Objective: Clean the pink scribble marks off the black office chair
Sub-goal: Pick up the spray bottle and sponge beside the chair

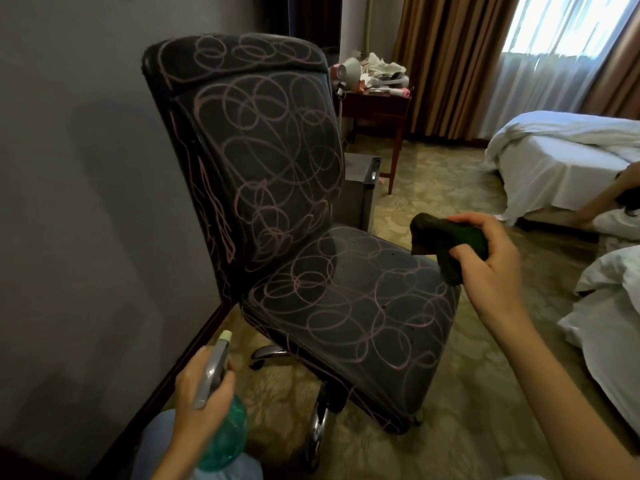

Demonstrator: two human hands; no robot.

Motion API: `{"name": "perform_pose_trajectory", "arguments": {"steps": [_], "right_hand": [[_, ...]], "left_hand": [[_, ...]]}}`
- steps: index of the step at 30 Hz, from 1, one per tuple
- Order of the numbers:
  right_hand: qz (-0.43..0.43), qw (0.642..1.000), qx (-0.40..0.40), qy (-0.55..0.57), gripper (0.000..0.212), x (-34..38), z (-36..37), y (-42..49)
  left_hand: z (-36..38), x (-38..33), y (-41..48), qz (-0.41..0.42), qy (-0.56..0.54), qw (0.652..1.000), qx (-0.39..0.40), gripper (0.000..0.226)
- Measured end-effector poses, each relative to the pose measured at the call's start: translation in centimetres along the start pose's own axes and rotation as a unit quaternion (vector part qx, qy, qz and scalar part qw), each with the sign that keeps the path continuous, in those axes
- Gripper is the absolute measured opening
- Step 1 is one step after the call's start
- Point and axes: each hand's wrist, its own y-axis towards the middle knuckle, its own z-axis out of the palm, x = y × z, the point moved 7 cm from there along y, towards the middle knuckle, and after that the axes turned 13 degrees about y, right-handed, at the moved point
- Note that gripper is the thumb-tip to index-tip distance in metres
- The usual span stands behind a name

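The black office chair [311,271], standing by the wall, is carrying pink scribble marks [277,150] across seat and backrest. Beyond the seat's front edge the right hand [491,258] is gripping a dark green cloth [446,247]; lower, the left hand [204,393] is clasping a spray bottle [221,424]. Wetting one patch before wiping should lift marks evenly.

A grey wall [86,168] stands on the left, and patterned carpet [450,209] covers the floor. At the back, a dark wooden side table [375,105] heaped with clutter [379,72] stands beside brown curtains [446,64], with a bright window [561,26] further right. A bed [554,161] with white sheets lies at the right, and crumpled white bedding [609,306] lies nearer, at the right edge.
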Motion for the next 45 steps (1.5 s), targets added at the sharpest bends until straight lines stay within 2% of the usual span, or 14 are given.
{"name": "perform_pose_trajectory", "arguments": {"steps": [3, 5, 7, 13, 18, 23, 29, 32, 37, 45], "right_hand": [[0.001, 1.0, 0.001, 0.0, 0.04, 0.5, 0.7, -0.2], [-0.002, 1.0, 0.004, 0.0, 0.04, 0.9, 1.3, -0.3], [-0.008, 1.0, 0.01, -0.003, 0.04, 1.2, 1.9, -0.3], [0.005, 1.0, 0.026, 0.002, 0.038, 0.1, 4.1, -0.1], [0.008, 0.999, 0.033, 0.001, 0.038, -0.2, 5.9, 0.5], [-0.015, 0.999, 0.044, 0.014, 0.037, 0.9, 6.8, 2.0], [-0.034, 0.998, 0.048, 0.021, 0.04, 2.0, 7.4, 3.8], [-0.042, 0.998, 0.046, 0.026, 0.042, 2.2, 7.6, 4.2], [-0.05, 0.996, 0.057, 0.038, 0.04, 1.1, 8.2, 4.3], [-0.004, 0.994, 0.091, 0.058, 0.037, -2.0, 11.7, 2.3]], "left_hand": [[-1.4, -0.8, 0.4, 0.062, -0.001, 0.998, -0.012, 0.019], [-1.7, -1.2, 0.5, 0.092, -0.015, 0.996, -0.014, 0.012], [-1.8, -1.1, 1.0, 0.092, -0.034, 0.995, -0.023, 0.017], [-2.3, -2.0, 3.9, 0.105, -0.039, 0.993, -0.026, 0.011], [-5.3, -5.9, 7.0, 0.126, -0.034, 0.988, -0.087, 0.024], [-9.4, -9.4, 8.6, 0.143, -0.061, 0.978, -0.136, 0.015], [-10.8, -9.7, 11.5, 0.094, -0.077, 0.981, -0.149, 0.007], [-11.2, -8.9, 12.5, 0.059, -0.119, 0.98, -0.152, 0.014], [-11.7, -7.8, 12.6, 0.051, -0.111, 0.978, -0.17, 0.032], [-9.2, -3.5, 12.0, 0.05, -0.048, 0.983, -0.168, 0.025]]}}
